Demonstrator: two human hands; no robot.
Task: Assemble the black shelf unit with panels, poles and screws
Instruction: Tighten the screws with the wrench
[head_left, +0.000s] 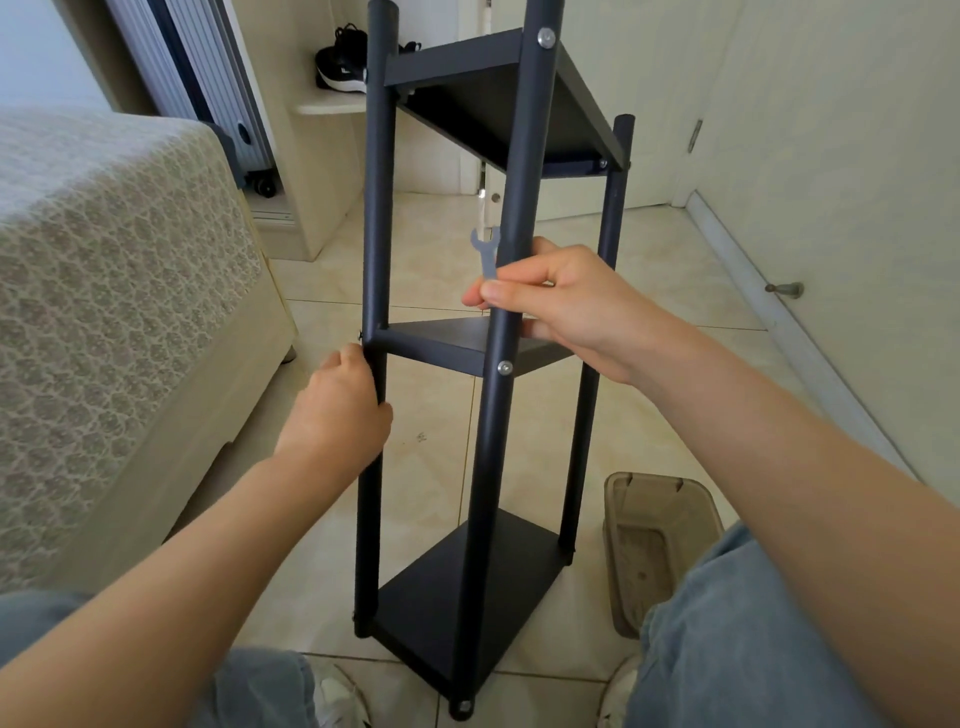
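Black shelf unit (457, 587) stands on the floor, three panels fixed between four poles; final tightening seemingly left to do. Left grip (337, 410) curls round a front pole (376, 208) just below the middle panel (447, 338). Right grip (566, 306) pinches a small spanner (487, 249) just above a screw (504, 368). A plastic tub (660, 535) sits below the right grip, out of the way.

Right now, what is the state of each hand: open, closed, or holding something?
Left hand: grips the left front pole below the middle panel.
Right hand: pinches the small wrench against the right front pole.
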